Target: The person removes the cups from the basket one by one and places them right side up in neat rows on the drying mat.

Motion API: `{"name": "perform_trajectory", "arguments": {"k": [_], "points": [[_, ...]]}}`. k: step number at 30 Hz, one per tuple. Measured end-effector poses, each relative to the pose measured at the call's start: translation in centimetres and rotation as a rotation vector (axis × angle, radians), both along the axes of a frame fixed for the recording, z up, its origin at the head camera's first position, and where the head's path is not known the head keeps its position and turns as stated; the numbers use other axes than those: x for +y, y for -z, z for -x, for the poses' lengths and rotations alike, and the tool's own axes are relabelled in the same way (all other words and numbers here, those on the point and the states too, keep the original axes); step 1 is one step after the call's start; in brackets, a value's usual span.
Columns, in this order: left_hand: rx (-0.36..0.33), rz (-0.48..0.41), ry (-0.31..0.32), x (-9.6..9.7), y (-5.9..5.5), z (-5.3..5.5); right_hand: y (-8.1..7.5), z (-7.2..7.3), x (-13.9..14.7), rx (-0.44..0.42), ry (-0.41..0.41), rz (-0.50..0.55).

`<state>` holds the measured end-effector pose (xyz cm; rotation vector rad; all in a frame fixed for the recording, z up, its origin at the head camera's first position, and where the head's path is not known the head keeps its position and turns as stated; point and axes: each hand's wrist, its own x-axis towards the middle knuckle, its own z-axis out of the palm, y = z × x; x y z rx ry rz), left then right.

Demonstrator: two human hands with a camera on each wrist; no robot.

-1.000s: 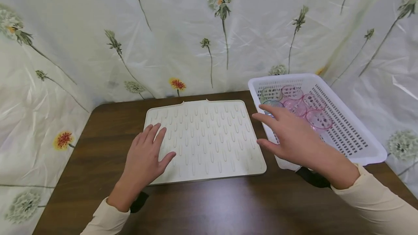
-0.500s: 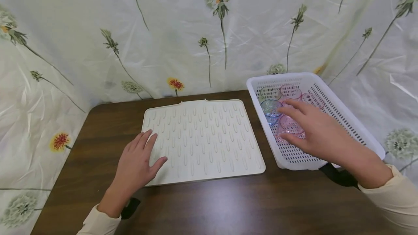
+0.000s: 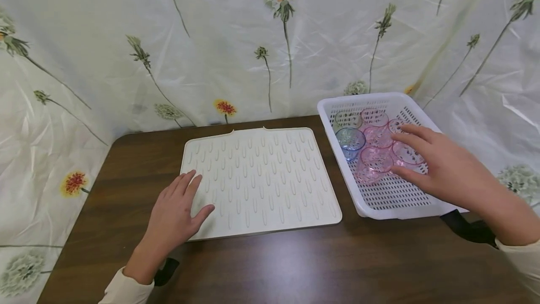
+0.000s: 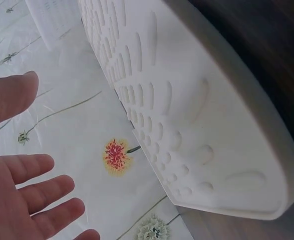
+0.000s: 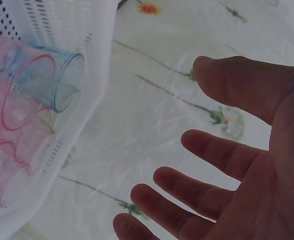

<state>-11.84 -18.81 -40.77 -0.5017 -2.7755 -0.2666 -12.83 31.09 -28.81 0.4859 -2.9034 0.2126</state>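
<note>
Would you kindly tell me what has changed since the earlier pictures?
The right hand has moved rightward, from the left edge of the basket toward its right side, no longer blocking the blue cup. The left hand shifted slightly left and back. Nothing was grasped or released. The white mat, basket and cups stayed put.

Home-like setting, room undetermined: floral sheeting [image 3: 211,60] behind the wooden table [image 3: 253,271]; ridged mat [image 3: 259,182], basket [image 3: 394,198] of tumblers [image 3: 377,159] on the table.
</note>
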Motion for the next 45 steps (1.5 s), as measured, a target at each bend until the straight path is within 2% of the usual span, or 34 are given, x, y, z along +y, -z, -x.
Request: {"name": "perform_trajectory", "arguments": {"k": [2,9,15,19,25,29,36,40,45], "points": [[-0.014,0.001,0.002,0.1,-0.1,-0.1,0.1,0.0,0.5,-0.02,0.027,-0.02],[0.005,0.018,0.023,0.4,0.1,-0.5,0.8,-0.2,2.5,0.02,0.032,-0.017],[-0.001,0.03,0.025,0.4,0.0,-0.6,1.1,-0.5,4.2,0.032,0.07,-0.008],[0.008,0.025,0.035,0.6,-0.1,-0.4,1.2,-0.6,5.1,0.019,0.097,0.004],[-0.03,0.019,0.03,0.8,0.0,-0.3,1.5,-0.7,6.2,-0.029,0.163,-0.008],[-0.044,0.014,0.053,0.0,0.6,-0.4,1.8,-0.7,6.7,-0.035,0.178,-0.013],[-0.066,0.023,0.148,-2.8,2.8,-1.0,2.2,-0.7,7.9,-0.032,0.178,-0.01],[-0.08,0.023,0.143,-3.9,3.6,-1.3,2.5,-0.6,8.7,-0.035,0.187,-0.011],[-0.081,0.026,0.14,-4.8,3.9,-1.6,3.0,-0.6,9.8,-0.049,0.19,0.0]]}}
